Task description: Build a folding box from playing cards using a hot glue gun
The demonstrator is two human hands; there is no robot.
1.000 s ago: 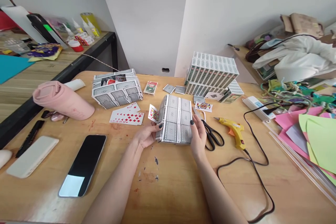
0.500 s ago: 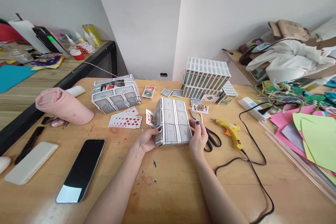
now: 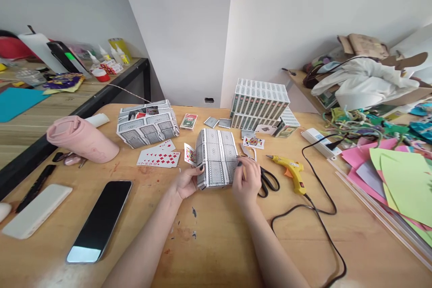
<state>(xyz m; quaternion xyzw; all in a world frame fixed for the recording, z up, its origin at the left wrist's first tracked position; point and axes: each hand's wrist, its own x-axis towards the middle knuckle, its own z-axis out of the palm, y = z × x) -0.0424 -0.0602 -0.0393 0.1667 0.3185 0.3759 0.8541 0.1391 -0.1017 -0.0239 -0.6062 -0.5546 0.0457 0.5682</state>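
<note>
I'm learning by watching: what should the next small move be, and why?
Probably press along the right edge of the held box with the right hand: that hand is at that edge, while the left hand holds the opposite side.

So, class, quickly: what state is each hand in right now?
Left hand: holding the card-covered box at its near left corner.
Right hand: curled at the box's right side; whether it grips cannot be told.
</note>
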